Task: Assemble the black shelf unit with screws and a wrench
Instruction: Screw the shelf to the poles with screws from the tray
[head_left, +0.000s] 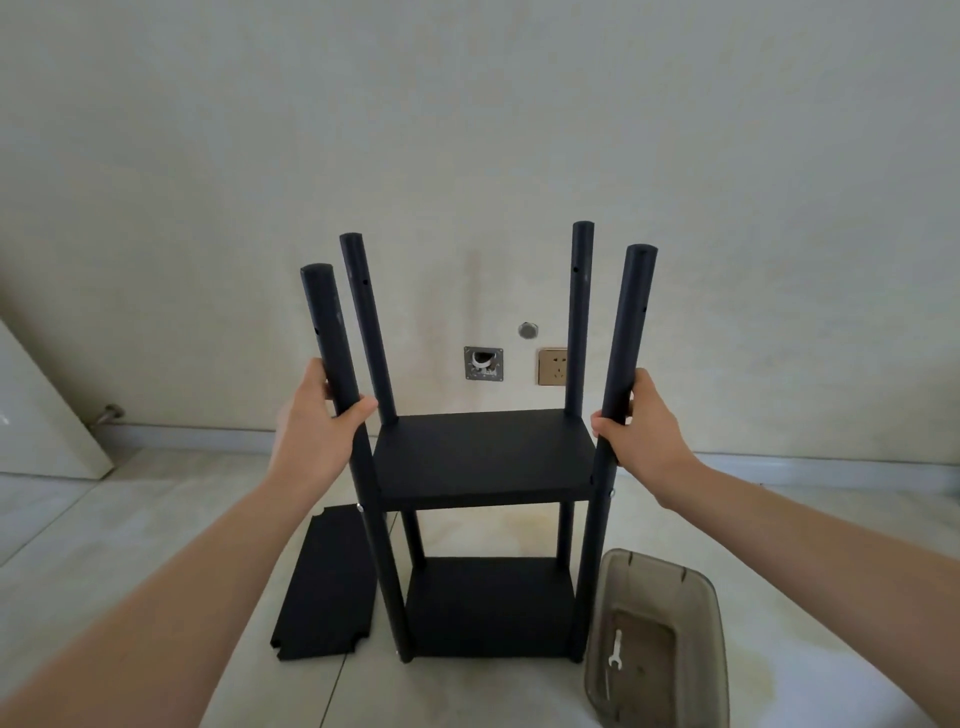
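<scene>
The black shelf unit (483, 457) stands upright on the tiled floor, with two boards fixed between four round posts whose tops rise bare above the upper board. My left hand (317, 423) grips the near left post (332, 338) just above the upper board. My right hand (641, 421) grips the near right post (626, 338) at the same height. A loose black shelf board (324, 584) with notched corners lies flat on the floor to the left of the unit. A small silver wrench (615, 652) lies inside the clear plastic bin (696, 597) at the right.
A plain wall runs close behind the unit, with a gold socket (551, 366), a metal-framed hole (483, 364) and a round plug (528, 330). A white panel (36, 415) leans against the wall at the far left. Pale floor tiles surround the unit.
</scene>
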